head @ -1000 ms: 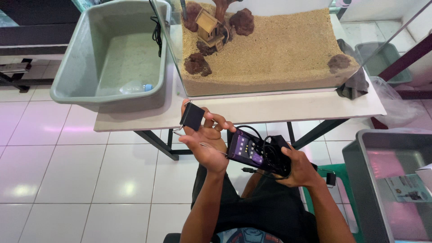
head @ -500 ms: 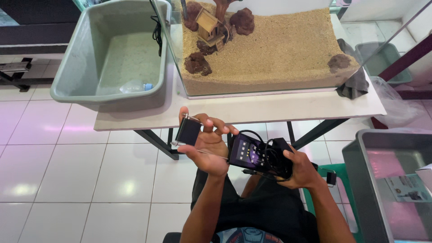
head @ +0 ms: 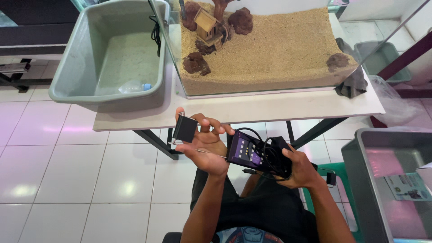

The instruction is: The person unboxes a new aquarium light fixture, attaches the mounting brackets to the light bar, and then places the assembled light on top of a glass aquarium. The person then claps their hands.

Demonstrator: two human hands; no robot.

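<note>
Since a second ago the left hand point(head: 203, 148) has carried the small black adapter point(head: 185, 128) leftward — fingers pinched on it below the surface point(head: 270, 108) edge — while the right hand point(head: 300, 168) grips the black controller point(head: 252, 153) and its coiled cable.

The floor point(head: 67, 180) is made of white glossy tiles, and soft pinkish and white light reflects on them. A white surface point(head: 279, 108) stands on dark crossed legs point(head: 155, 141). A glass tank point(head: 270, 49) with sand, dark rocks and a small wooden house takes its middle and right part. A grey plastic tub point(head: 108, 54) sits at its left edge. A dark cloth point(head: 353, 83) hangs at the right corner. Another grey tub point(head: 391, 180) is on the floor at the right.
</note>
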